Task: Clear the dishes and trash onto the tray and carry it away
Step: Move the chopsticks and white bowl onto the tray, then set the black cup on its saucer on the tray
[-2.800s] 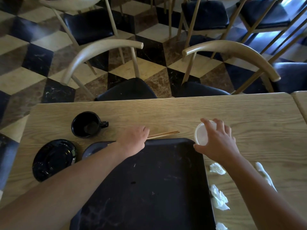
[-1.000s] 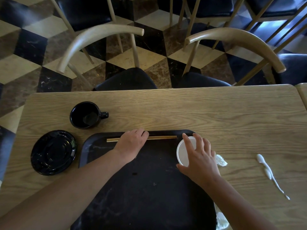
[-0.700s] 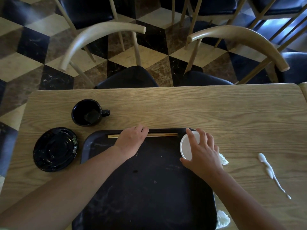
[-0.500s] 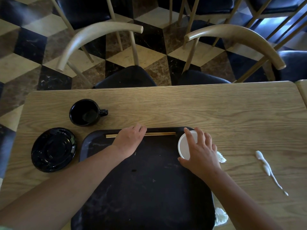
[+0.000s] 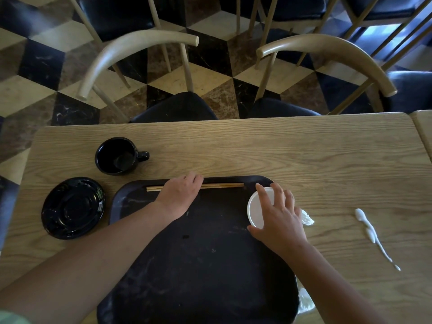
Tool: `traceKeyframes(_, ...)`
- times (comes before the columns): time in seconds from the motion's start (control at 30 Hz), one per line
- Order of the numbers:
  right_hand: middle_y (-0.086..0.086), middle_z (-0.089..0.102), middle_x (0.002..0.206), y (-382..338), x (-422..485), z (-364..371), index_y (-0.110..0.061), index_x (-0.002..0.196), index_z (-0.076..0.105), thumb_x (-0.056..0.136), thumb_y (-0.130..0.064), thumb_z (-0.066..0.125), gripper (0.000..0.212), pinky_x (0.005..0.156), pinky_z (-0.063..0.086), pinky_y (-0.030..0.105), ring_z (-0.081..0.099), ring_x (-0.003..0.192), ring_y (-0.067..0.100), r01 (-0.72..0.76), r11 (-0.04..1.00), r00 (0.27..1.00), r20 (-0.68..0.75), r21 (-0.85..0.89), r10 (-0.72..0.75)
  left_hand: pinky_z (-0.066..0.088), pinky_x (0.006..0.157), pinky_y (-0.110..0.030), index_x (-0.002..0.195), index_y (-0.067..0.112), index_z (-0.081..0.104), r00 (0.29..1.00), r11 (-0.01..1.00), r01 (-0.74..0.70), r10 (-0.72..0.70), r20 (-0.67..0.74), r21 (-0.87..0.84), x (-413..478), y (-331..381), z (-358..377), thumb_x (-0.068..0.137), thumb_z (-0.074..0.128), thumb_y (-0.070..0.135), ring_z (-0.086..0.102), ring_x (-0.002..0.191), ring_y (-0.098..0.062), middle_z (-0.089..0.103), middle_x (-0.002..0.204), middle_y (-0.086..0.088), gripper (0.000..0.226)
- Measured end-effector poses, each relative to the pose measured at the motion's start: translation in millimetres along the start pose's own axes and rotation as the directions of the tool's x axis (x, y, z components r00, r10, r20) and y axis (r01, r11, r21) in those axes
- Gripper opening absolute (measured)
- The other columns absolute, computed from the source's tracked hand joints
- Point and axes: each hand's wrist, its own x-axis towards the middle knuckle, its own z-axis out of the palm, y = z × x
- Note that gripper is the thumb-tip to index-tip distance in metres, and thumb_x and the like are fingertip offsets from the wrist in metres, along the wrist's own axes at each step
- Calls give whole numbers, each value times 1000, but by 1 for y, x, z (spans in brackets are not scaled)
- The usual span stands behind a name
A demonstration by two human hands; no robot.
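A black tray lies on the wooden table in front of me. Wooden chopsticks rest along its far rim, and my left hand lies over their middle, fingers curled on them. At the tray's far right corner stands a white cup, with my right hand spread over its top and side. A black mug and a black saucer sit on the table left of the tray. Crumpled white tissues lie just right of the tray.
A twisted white paper wrapper lies on the table to the right. Another tissue pokes out by the tray's near right edge. Two wooden chairs are pushed in along the far side. A second table adjoins at the right.
The chopsticks and the white cup have come off the table onto the tray's far edge. Over the last second both hands have stayed nearly still on them.
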Motion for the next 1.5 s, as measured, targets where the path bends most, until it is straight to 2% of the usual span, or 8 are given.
traceKeyframes(0.4,10,-3,163,-2,-3,-6,-34,154,-12,71,-65,71,122,116,22,59,1,150,41,-12,1000,998,69,12,11,45,58,-28,126,10,44,992,992,123,-121,45,-43,-5,16,-5,79,68,0,60,80,-19,53,116,-9,54)
traceKeyframes(0.53,10,8,163,0,-1,-16,-32,155,-6,68,-70,70,122,115,23,60,10,149,39,-3,999,996,87,47,-1,41,56,-29,127,10,44,983,980,186,-184,31,-76,-25,22,-18,85,64,5,60,76,-20,51,117,-8,47)
traceKeyframes(0.73,12,33,152,-17,4,-46,-25,152,21,80,-55,67,90,108,39,49,33,139,36,102,995,992,77,10,-103,50,60,-35,119,13,48,958,947,285,-286,17,-150,-62,11,-41,94,54,19,63,86,-24,54,114,-6,26)
traceKeyframes(0.93,6,62,120,-68,25,-68,-19,126,54,89,-46,60,46,86,54,41,60,109,27,202,977,972,110,64,-208,46,70,-31,113,15,52,914,874,383,-405,-13,-298,-104,-20,-40,96,49,23,60,92,-21,55,110,-1,20)
traceKeyframes(1.03,2,67,111,-104,35,-73,-21,120,58,92,-41,57,35,80,55,37,63,96,22,245,958,965,61,145,-256,50,72,-39,103,16,55,869,798,434,-493,-39,-417,-132,-42,-29,93,52,27,60,86,-24,56,101,1,15)
traceKeyframes(1.2,3,68,118,-165,56,-65,-21,127,58,94,-29,56,34,84,53,31,64,102,21,261,925,959,34,277,-281,48,65,-37,96,14,59,776,664,497,-628,-57,-558,-182,-90,-4,91,58,26,58,76,-20,54,87,1,13)
traceKeyframes(1.37,3,66,115,-210,82,-49,-23,136,53,94,-21,54,42,80,52,29,62,96,19,188,917,966,104,352,-239,45,61,-30,105,12,59,629,508,655,-777,31,-560,-224,-135,20,92,58,24,58,76,-18,55,97,-1,17)
traceKeyframes(1.5,1,64,98,-234,104,-41,-25,139,45,93,-19,56,48,83,58,39,64,88,19,123,893,974,121,432,-193,51,63,-38,120,6,53,516,361,711,-851,99,-603,-249,-158,40,89,62,19,61,76,-27,56,111,-14,34)
